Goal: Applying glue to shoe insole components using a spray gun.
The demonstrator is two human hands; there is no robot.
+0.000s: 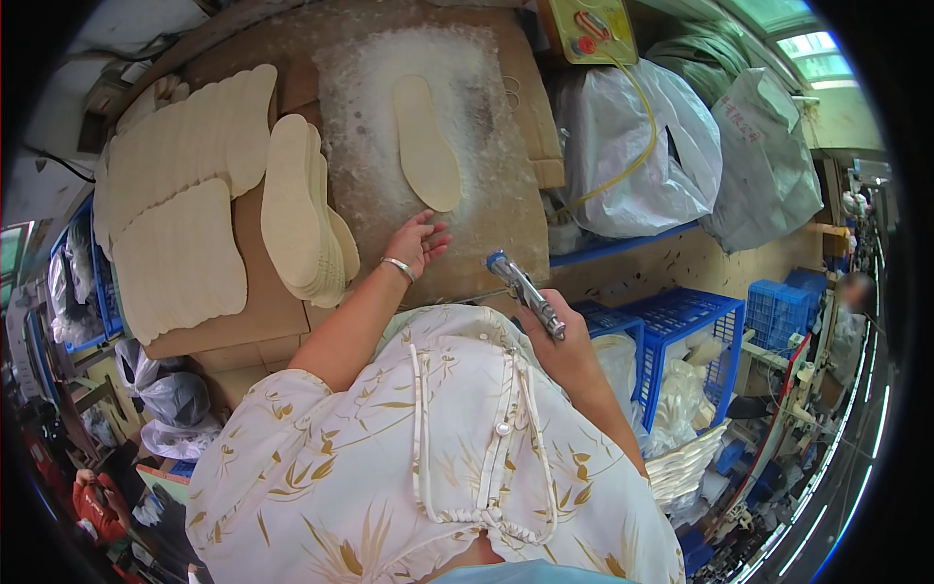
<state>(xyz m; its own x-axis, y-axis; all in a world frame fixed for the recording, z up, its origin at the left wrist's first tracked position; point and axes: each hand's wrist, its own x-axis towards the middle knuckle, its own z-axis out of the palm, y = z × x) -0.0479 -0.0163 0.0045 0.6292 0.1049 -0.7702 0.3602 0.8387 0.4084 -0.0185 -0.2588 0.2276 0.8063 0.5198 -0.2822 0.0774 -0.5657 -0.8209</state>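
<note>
Hovering my open left hand (420, 240) near the lone insole (426, 143) on the glue-crusted board (506, 209) | right hand (564, 346) gripping spray gun (525, 292) | risk: overspray hitting the insole stack (304, 219) at left.

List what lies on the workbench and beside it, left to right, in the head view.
Fanned rows of flat insoles → upright leaning stack of insoles → left hand → single insole on the white-crusted board → metal spray gun in the right hand → white plastic bags → blue crates.
</note>
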